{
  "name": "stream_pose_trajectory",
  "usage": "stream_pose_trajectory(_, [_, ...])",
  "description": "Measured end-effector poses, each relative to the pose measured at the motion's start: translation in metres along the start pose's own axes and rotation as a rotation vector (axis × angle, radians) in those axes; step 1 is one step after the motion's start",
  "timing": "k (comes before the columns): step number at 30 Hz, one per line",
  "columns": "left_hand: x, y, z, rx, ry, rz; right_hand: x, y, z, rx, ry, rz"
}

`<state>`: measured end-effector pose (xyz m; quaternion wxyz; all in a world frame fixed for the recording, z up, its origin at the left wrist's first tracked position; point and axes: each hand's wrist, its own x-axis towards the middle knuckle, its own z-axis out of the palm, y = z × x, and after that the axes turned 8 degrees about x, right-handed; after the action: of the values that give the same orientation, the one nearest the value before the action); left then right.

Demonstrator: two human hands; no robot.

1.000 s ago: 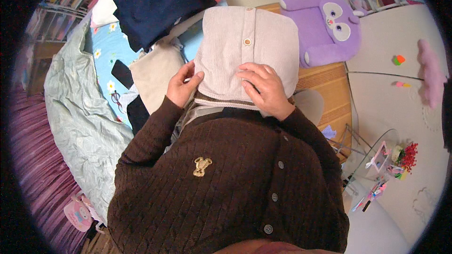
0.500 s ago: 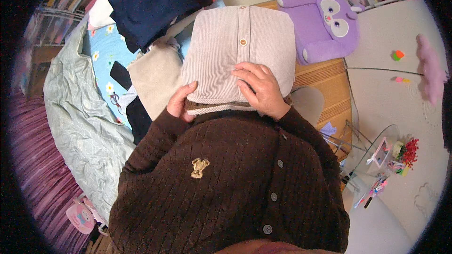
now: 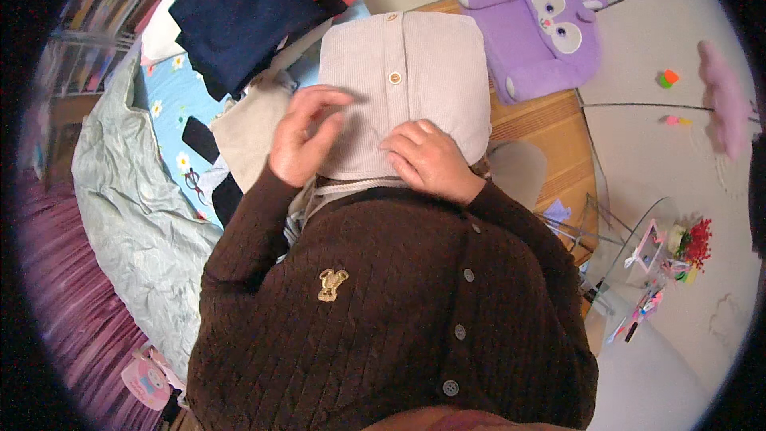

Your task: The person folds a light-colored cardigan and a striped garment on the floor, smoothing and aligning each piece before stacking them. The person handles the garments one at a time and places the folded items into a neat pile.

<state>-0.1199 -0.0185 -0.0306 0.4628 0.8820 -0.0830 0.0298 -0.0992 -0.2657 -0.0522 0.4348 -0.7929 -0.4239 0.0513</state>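
Note:
A folded pale beige ribbed cardigan (image 3: 363,56) with a button strip lies on my lap, close against my front. Over its left edge my left hand (image 3: 305,132) is raised, empty, with the fingers loosely bent and the thumb apart. My right hand (image 3: 435,161) rests on the cardigan's near right part, fingers spread a little and nothing in them. Layers of cloth show below its near edge. To the left, a beige folded cloth (image 3: 251,124) lies partly behind my left hand.
A dark navy folded garment pile (image 3: 239,20) sits on the blue flowered bedding (image 3: 167,88) at far left. Beside it spreads a crumpled pale green cover (image 3: 120,183). A purple plush cushion (image 3: 511,40) lies on the wooden floor (image 3: 550,128); a glass table (image 3: 638,231) stands at right.
My left hand has let go of the cardigan's lower left edge and moved up over its left side. My right hand still lies on the cardigan, slightly lower.

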Motion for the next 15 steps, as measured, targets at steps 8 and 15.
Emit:
stream_pose_trajectory(8, [0.034,0.022,0.083,0.416,-0.114,0.274,-0.032,-0.003,-0.025,0.004,0.092,-0.008])
stream_pose_trajectory(15, [0.030,0.020,0.080,0.461,-0.166,0.252,-0.082,-0.003,-0.060,0.150,0.523,0.661])
